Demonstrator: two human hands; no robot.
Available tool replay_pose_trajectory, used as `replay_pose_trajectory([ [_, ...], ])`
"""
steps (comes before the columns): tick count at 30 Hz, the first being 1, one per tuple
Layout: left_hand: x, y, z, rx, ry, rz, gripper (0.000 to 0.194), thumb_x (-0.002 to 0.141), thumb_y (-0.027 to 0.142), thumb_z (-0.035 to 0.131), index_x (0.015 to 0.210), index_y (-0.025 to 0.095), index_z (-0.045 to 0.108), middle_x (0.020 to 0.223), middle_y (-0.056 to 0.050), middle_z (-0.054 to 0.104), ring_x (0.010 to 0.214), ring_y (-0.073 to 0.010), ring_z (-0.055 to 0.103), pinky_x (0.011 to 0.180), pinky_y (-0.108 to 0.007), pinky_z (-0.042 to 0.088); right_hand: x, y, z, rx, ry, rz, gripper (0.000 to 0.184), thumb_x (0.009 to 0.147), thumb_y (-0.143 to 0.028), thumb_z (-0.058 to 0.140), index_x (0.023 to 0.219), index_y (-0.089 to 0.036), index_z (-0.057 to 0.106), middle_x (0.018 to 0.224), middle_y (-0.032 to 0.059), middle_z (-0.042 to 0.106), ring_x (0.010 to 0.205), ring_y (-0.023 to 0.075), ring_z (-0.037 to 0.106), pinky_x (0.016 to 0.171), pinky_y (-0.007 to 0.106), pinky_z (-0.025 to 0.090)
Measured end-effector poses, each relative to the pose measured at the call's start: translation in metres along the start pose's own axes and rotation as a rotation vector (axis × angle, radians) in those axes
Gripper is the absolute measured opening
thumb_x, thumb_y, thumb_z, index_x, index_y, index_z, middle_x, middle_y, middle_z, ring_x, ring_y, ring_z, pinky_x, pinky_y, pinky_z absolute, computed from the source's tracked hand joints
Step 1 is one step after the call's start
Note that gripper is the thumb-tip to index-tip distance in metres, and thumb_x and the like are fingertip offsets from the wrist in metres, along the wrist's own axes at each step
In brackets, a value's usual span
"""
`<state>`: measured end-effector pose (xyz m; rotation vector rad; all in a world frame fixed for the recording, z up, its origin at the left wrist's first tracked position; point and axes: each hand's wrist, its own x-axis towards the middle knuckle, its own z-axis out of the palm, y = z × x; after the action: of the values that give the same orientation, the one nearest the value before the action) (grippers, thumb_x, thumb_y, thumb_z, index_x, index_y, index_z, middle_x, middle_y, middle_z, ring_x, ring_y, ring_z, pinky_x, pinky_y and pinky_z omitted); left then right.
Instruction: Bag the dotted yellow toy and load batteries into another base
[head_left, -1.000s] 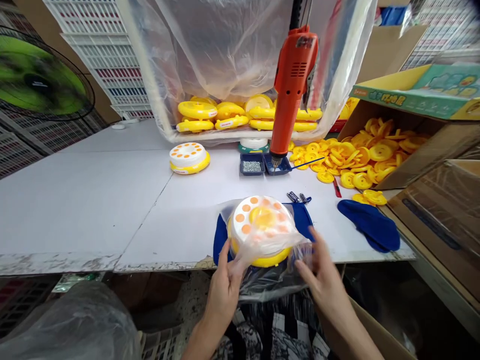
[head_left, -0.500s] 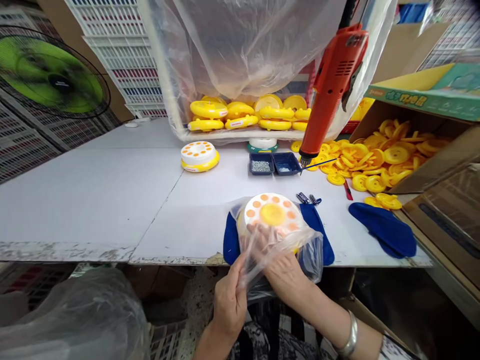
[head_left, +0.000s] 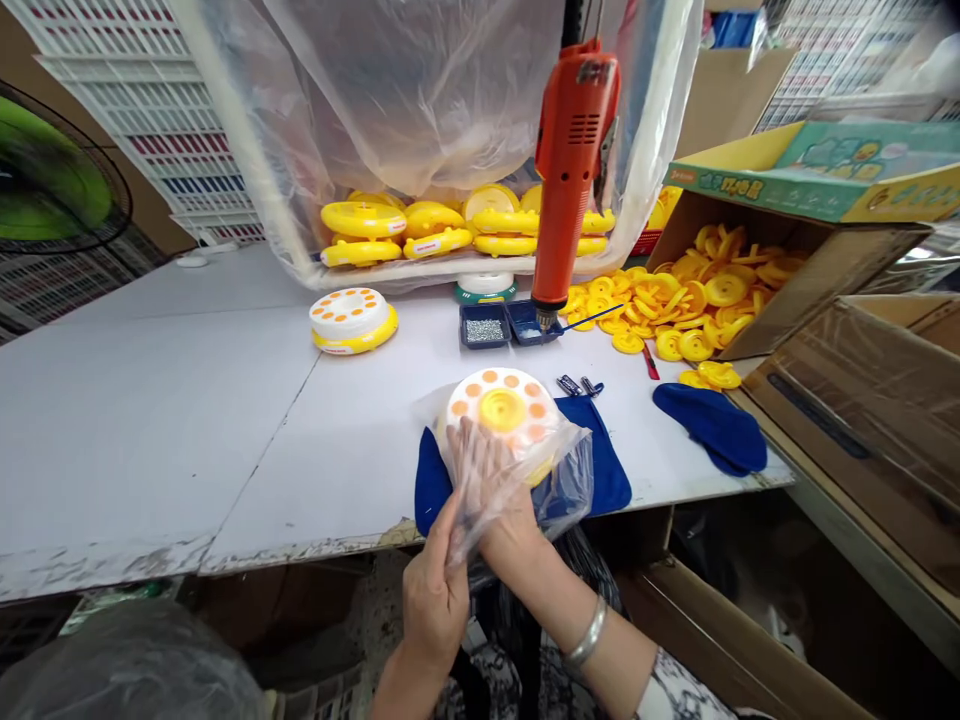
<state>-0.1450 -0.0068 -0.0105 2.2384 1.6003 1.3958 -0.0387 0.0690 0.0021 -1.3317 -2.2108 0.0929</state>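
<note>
A clear plastic bag [head_left: 561, 478] surrounds a round white and yellow toy [head_left: 501, 409] with orange dots and a yellow centre. The toy lies on a folded blue cloth [head_left: 609, 470] at the table's front edge. My left hand [head_left: 435, 590] is closed, pinching the bag's opening between thumb and fingers. Inside the bag, my right hand [head_left: 491, 490] shows through the film with its fingers stretched out. They lie against the near side of the toy. A silver bangle is on my right wrist.
An orange electric screwdriver [head_left: 564, 170] hangs above dark blue trays [head_left: 484, 327] holding small screws. Another dotted toy [head_left: 352, 320] stands left. Yellow discs [head_left: 630, 310] spill from a cardboard box at right. A blue cloth piece [head_left: 709, 425] and batteries [head_left: 570, 386] lie nearby.
The view has swung to the right, so everything sits further left in the picture. My right hand's fingers lie flatter along the toy inside the bag. My left hand still pinches the bag.
</note>
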Motion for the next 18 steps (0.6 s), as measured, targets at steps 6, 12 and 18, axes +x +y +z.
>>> replay_pose_trajectory([
  [6, -0.004, -0.008, 0.0, -0.049, -0.013, -0.135, 0.034, 0.096, 0.022, 0.051, 0.129, 0.016, 0.054, 0.113, -0.01, 0.075, 0.096, -0.0194, 0.074, 0.079, -0.021, 0.059, -0.041, 0.005, -0.06, 0.29, 0.07, -0.099, 0.053, 0.092, -0.008, 0.043, 0.144, -0.015, 0.046, 0.142, 0.0166, 0.054, 0.137, 0.0299, 0.046, 0.11, 0.052, 0.044],
  [12, -0.016, -0.005, 0.007, -0.096, -0.008, -0.165, 0.032, 0.095, 0.027, 0.054, 0.124, 0.015, 0.057, 0.105, -0.01, 0.077, 0.083, -0.0184, 0.076, 0.071, -0.02, 0.059, -0.07, 0.075, -0.111, 0.51, 0.442, 0.497, 0.036, 0.086, -0.024, 0.062, 0.122, -0.023, 0.058, 0.111, 0.0082, 0.067, 0.099, 0.0209, 0.066, 0.075, 0.032, 0.059],
  [18, -0.018, -0.003, 0.004, -0.047, -0.048, -0.198, 0.032, 0.095, 0.031, 0.054, 0.123, 0.015, 0.059, 0.101, -0.01, 0.078, 0.075, -0.0176, 0.076, 0.065, -0.02, 0.058, -0.049, 0.107, -0.073, 0.929, 0.252, 0.626, 0.029, 0.074, -0.037, 0.072, 0.094, -0.018, 0.06, 0.077, 0.0015, 0.065, 0.07, 0.0168, 0.063, 0.062, 0.029, 0.052],
])
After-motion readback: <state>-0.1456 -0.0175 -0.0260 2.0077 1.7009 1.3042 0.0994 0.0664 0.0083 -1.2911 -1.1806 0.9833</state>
